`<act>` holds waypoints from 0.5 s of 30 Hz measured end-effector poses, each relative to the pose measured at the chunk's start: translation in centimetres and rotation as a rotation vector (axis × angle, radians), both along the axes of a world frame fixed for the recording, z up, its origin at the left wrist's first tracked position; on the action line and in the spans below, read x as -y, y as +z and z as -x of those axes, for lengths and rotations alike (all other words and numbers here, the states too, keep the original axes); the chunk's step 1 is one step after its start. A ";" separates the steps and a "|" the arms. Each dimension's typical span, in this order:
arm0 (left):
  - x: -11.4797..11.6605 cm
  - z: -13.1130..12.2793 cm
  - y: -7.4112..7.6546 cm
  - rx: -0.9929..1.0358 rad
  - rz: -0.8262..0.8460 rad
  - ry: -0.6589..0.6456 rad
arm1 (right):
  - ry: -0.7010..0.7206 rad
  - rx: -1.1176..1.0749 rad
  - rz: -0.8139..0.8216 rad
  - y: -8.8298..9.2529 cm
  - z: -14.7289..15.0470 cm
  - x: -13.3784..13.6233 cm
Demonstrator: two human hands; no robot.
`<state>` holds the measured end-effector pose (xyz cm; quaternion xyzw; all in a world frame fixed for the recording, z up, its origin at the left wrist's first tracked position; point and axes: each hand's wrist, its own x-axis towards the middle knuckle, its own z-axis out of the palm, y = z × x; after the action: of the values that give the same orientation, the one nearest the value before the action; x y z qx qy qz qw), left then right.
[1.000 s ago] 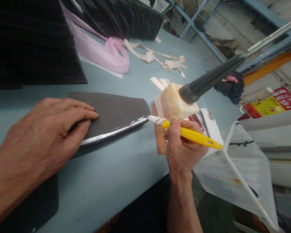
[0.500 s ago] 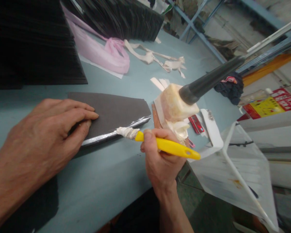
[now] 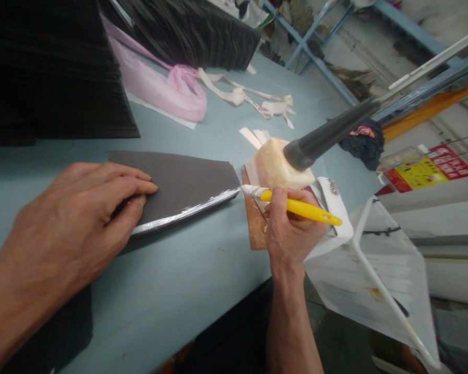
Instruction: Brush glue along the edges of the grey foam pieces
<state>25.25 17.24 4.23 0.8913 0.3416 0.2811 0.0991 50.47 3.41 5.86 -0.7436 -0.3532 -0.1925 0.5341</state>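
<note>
A stack of dark grey sheets (image 3: 187, 179) lies on the table, a wet white band running along its near edge. My left hand (image 3: 89, 213) rests on the stack's left part, fingers stretched out together and pressing down from above, with the thumb beside them. A yellow-handled brush (image 3: 308, 210) is gripped in my right hand (image 3: 296, 239). Its white-coated bristles touch or nearly touch the right end of the white band. Just behind the right hand stands a cream-coloured block-shaped container (image 3: 275, 163) with a black tube on top, partly over a brown board (image 3: 255, 226).
Tall black stacks (image 3: 54, 72) stand at the back left, beside pink cloth (image 3: 164, 93). Pale strips (image 3: 249, 98) lie on the blue-green table (image 3: 171, 291). To the right are a white-framed translucent bin (image 3: 366, 280) and a dark bundle (image 3: 361, 143).
My right hand has moved the brush rightward and away from me along the stack's edge to its right end. The white band now looks fuller there. My left hand stays in place.
</note>
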 end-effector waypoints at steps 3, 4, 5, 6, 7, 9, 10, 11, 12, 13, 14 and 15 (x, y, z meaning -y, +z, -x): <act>0.5 -0.1 0.4 -0.029 0.027 0.015 | 0.003 -0.025 -0.023 0.4 0.4 0.0; 0.7 -0.2 0.6 -0.040 0.032 0.026 | 0.006 -0.036 -0.035 0.6 0.5 0.1; 1.0 -0.3 0.8 -0.052 0.032 0.041 | 0.009 -0.044 -0.043 0.8 0.7 0.0; 1.2 -0.3 0.9 -0.056 0.024 0.053 | 0.010 -0.048 -0.050 0.9 0.9 0.0; 1.4 -0.4 1.0 -0.055 0.012 0.061 | 0.016 -0.050 -0.053 1.1 1.1 -0.1; 1.8 -0.4 0.9 -0.050 -0.022 0.062 | 0.033 -0.043 -0.055 1.2 1.4 -0.5; 1.9 -0.4 0.8 -0.050 -0.037 0.054 | 0.045 -0.039 -0.059 1.3 1.5 -0.8; 2.0 -0.4 0.6 -0.054 -0.049 0.046 | 0.057 -0.039 -0.068 1.3 1.5 -1.2; 2.1 -0.3 0.5 -0.059 -0.058 0.040 | 0.068 -0.043 -0.081 1.3 1.7 -1.6; 2.2 -0.2 0.3 -0.067 -0.063 0.035 | 0.081 -0.057 -0.099 1.4 1.8 -2.0; 2.3 -0.1 0.2 -0.071 -0.070 0.034 | 0.095 -0.083 -0.122 1.4 1.9 -2.4; 2.5 -0.1 0.1 -0.077 -0.073 0.036 | 0.116 -0.122 -0.146 1.5 2.2 -2.8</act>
<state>25.32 14.78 4.28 0.8982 0.3506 0.2606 0.0481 48.31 6.18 7.40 -0.6913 -0.3473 -0.1409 0.6177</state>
